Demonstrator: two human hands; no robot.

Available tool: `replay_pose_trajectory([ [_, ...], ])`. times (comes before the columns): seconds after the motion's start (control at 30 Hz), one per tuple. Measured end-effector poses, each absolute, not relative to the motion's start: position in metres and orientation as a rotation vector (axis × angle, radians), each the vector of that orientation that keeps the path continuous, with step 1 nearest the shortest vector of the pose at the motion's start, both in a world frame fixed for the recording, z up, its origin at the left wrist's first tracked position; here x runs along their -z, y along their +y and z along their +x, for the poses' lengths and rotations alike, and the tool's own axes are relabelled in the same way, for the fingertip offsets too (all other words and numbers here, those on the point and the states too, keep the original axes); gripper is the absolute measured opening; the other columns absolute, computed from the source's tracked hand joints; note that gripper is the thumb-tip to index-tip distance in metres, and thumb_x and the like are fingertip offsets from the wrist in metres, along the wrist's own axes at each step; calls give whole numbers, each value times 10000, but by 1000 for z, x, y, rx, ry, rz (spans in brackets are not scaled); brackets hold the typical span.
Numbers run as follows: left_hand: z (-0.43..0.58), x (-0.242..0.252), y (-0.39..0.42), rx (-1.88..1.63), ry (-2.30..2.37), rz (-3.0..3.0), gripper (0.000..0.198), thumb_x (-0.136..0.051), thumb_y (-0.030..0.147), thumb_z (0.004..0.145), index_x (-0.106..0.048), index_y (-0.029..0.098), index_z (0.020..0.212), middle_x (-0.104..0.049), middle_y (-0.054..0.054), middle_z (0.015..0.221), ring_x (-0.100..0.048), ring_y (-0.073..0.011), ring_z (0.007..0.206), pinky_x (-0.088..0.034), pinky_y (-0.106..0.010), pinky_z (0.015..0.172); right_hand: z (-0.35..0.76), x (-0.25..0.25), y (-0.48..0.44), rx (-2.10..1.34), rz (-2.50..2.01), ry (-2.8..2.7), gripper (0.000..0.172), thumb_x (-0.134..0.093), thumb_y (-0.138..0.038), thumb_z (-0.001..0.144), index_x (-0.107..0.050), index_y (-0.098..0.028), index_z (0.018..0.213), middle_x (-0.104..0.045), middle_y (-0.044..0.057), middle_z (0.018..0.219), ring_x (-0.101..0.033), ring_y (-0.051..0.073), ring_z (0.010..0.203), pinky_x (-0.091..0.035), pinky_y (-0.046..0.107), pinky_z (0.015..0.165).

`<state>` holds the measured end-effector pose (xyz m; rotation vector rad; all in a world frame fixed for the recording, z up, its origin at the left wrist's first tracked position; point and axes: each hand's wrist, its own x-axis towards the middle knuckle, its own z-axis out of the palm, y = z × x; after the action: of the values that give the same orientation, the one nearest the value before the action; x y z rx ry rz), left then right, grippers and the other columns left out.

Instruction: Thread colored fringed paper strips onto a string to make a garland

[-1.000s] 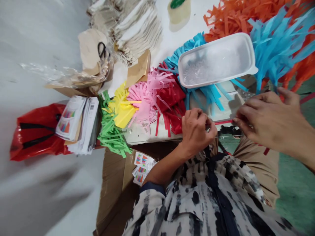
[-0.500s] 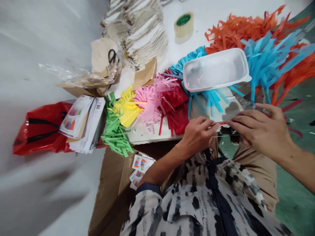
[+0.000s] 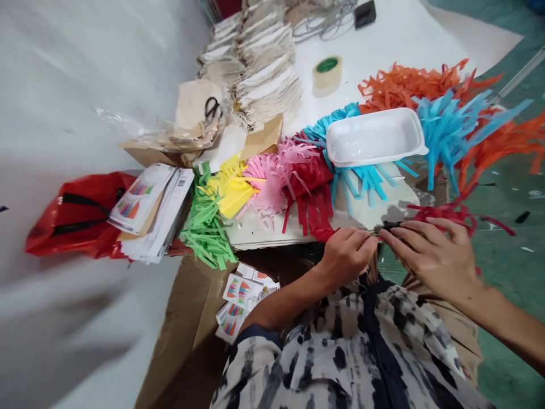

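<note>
Left hand (image 3: 346, 257) pinched narrow glossy strip (image 3: 374, 232); right hand (image 3: 430, 260) fingers closed on its dark end; red paper fringe (image 3: 314, 196) just left, on white table.

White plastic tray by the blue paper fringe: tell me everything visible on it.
The white tray is a shallow, oblong container with rounded corners, a raised rim and a small tab at one end. It looks like thin, glossy plastic and has no lid on. It rests on the blue paper fringe, whose strips stick out from beneath it. No hand touches it.
</note>
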<state>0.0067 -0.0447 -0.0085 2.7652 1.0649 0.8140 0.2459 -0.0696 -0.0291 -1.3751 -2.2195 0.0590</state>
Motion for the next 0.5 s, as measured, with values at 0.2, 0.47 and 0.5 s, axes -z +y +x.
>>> replay_pose_trajectory([
  [0.2, 10, -26, -55, -911, 1130, 1586, 372, -665, 532, 978, -781, 195, 1083, -795, -77, 1017, -741, -188, 911, -573, -301, 837, 239, -27, -66, 540, -1200, -2257, 834, -685, -232, 983, -276, -384, 1694, -815, 5, 1044, -738, 295, 995, -494, 472, 769],
  [0.47, -1, -42, -53, -671, 765, 734, 475, -958, 526, 665, -793, 134, 877, -740, -41, 783, -630, -97, 659, -516, -251, 714, 224, -54, -72, 505, -1089, -2172, 871, -801, -205, 875, -422, -398, 1635, -819, 7, 987, -754, 304, 925, -480, 471, 754],
  [0.5, -1, -42, -54, -676, 770, 727, 471, -962, 528, 656, -789, 140, 861, -730, -35, 770, -626, -99, 660, -513, -252, 707, 221, -55, -74, 388, -1121, -2143, 820, -786, -206, 891, -459, -443, 1604, -816, -2, 1017, -754, 302, 941, -488, 482, 800],
])
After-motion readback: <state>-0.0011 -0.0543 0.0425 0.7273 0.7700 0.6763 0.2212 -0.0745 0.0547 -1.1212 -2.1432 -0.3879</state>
